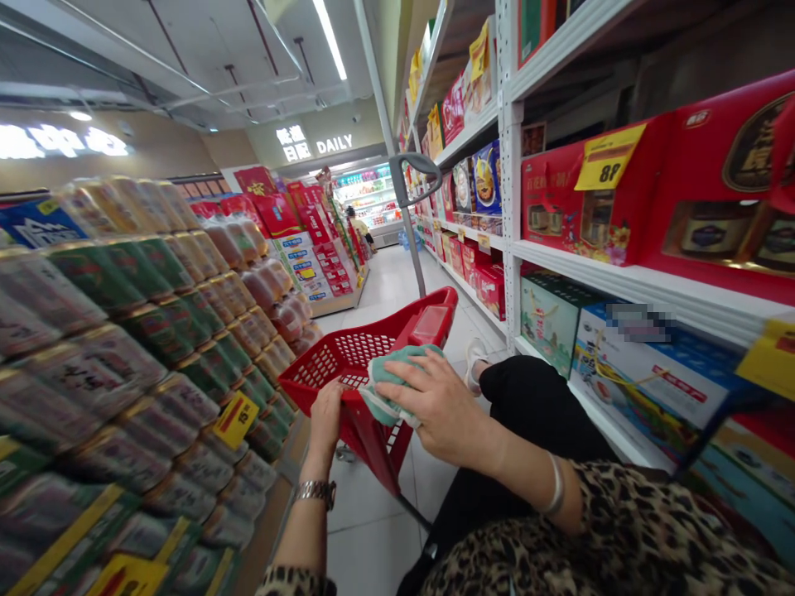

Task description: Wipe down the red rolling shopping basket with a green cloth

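A red plastic shopping basket (348, 356) stands on wheels in the aisle in front of me, its grey pull handle (415, 178) raised. My right hand (438, 406) lies over a green cloth (388, 382) and presses it against the basket's near rim, fingers curled on it. My left hand (326, 418), with a wristwatch on the wrist, grips the same rim from the left side. My black-trousered leg (534, 406) stretches along the floor to the right of the basket.
Stacked packs of cans (142, 348) with yellow price tags fill the left display. White shelves (621, 285) of red and blue gift boxes line the right. The tiled aisle floor (397, 285) runs ahead; a person (360, 228) stands far down it.
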`<state>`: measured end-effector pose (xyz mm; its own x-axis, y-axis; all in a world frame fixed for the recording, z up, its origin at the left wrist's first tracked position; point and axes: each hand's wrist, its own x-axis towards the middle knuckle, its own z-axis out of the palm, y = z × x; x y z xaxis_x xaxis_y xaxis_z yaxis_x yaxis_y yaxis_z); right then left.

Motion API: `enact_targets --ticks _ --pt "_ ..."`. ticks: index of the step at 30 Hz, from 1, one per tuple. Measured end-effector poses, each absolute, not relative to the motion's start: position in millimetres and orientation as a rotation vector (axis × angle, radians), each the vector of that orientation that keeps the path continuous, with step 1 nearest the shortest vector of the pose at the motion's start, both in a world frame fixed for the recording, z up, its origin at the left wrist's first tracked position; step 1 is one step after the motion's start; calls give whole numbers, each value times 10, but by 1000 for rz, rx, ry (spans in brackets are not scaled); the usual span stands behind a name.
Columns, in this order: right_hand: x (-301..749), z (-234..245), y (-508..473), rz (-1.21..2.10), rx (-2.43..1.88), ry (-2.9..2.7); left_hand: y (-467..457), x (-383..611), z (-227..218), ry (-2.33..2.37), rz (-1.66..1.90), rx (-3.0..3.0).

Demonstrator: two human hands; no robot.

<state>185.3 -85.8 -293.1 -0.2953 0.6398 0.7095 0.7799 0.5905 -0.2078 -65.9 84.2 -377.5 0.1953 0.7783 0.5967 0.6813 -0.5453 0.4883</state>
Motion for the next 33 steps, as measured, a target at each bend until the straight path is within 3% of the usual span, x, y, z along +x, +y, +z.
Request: enact_targets --ticks 11,17,22,25,28,33 --pt "2234 -2917 -487 -131 -1348 -1924 732 -1009 -3619 1420 1176 2170" --pt "2415 -2937 -182 -70 -1488 -1781 217 -791 -3202 1793 1508 1884" --pt "2144 -3067 -208 -182 -1278 -1815 -268 -149 -2903 1564 1429 2349" --pt "1910 -3172 -333 -265 -1149 -1875 -338 104 -2930 1709 1290 2606" --pt "1763 -3221 -436 -293 -1135 -1911 -326 69 -3007 1823 1327 2772" --pt "1753 -3174 -466 -287 -1144 -1949 -359 -347 -3039 1552 1459 3016"
